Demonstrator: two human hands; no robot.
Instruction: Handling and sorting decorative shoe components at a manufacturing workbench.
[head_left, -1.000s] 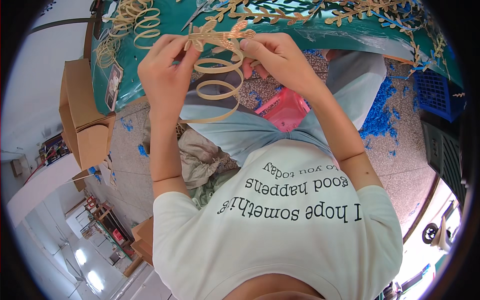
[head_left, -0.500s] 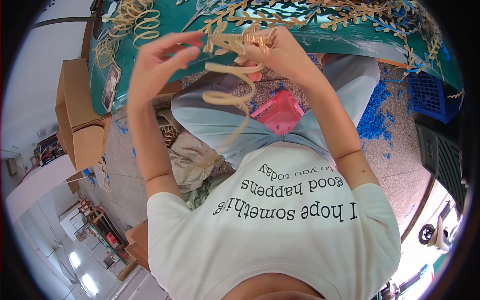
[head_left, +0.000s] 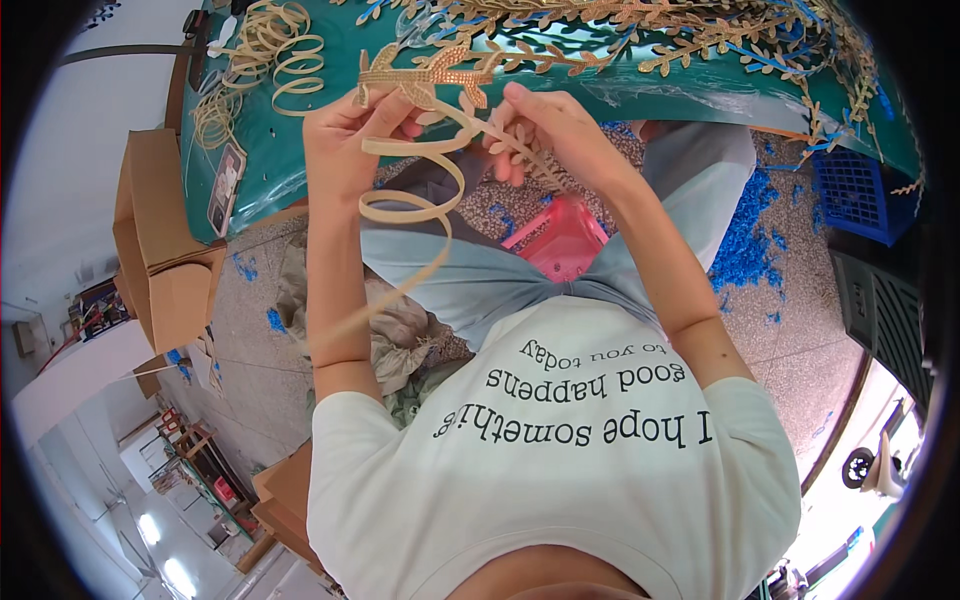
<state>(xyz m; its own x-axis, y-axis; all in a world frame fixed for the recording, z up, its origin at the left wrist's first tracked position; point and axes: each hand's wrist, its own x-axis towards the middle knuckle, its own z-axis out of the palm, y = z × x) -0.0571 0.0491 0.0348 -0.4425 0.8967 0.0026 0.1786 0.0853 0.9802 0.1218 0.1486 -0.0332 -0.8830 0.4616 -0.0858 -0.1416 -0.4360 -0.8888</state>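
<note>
My left hand [head_left: 350, 140] pinches a gold leaf trim [head_left: 425, 78] between thumb and fingers, close to the near edge of the green-covered table [head_left: 610, 95]. From that trim a paler leaf strand [head_left: 520, 148] slants down across the front of my right hand [head_left: 560, 135]. The right thumb points up, apart from the curled lower fingers; whether these touch the strand is hard to tell. A narrow beige strip [head_left: 410, 210] hangs in loose spirals below the trim, between my forearms, its lower end blurred.
Coiled beige strip [head_left: 265, 45] and a phone [head_left: 226, 188] lie on the table's left. Gold leaf garlands [head_left: 720, 45] heap along its far right. Below are a pink stool or basket [head_left: 565, 240], blue scraps [head_left: 745, 240], a blue crate [head_left: 858, 195] and a cardboard box [head_left: 165, 235].
My left hand has closed on the gold trim, which has shifted left. My right hand has come off the trim's right end and lowered, its thumb apart. The beige spiral has swung left.
</note>
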